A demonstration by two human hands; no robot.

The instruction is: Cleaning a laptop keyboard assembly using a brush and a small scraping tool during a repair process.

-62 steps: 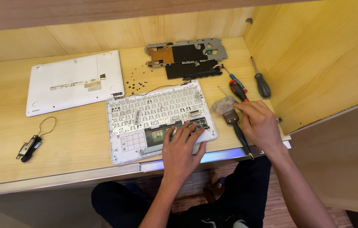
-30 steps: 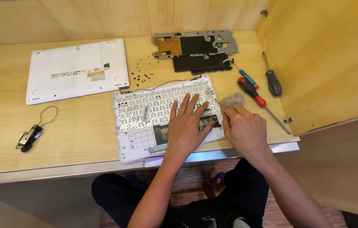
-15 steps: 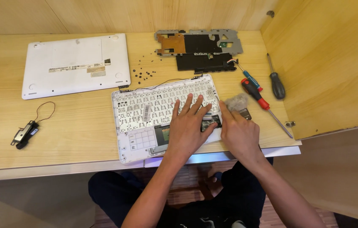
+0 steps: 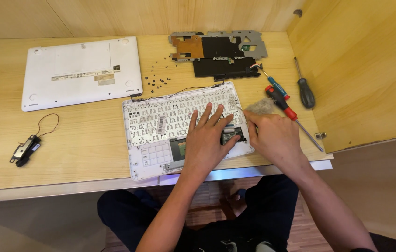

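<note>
An opened white laptop shell (image 4: 156, 126), its keyboard underside facing up, lies on the wooden desk (image 4: 81, 140) in front of me. My left hand (image 4: 207, 137) rests flat on its right half, fingers spread. My right hand (image 4: 275, 135) is closed around a brush whose pale bristles (image 4: 259, 106) stick out above the knuckles, at the shell's right edge. The brush handle is hidden inside the hand.
A white bottom cover (image 4: 81, 72) lies at the back left, a circuit board with metal frame (image 4: 219, 49) at the back middle, several small black screws (image 4: 156, 81) between them. Two red-handled screwdrivers (image 4: 282, 100) and a black one (image 4: 304, 88) lie at right, beside a wooden side wall (image 4: 361, 70). A small speaker with wire (image 4: 25, 149) sits at left.
My right hand, holding the brush, moved left from the desk's right edge to the laptop shell. My left hand slid up onto the keyboard underside and spread flat.
</note>
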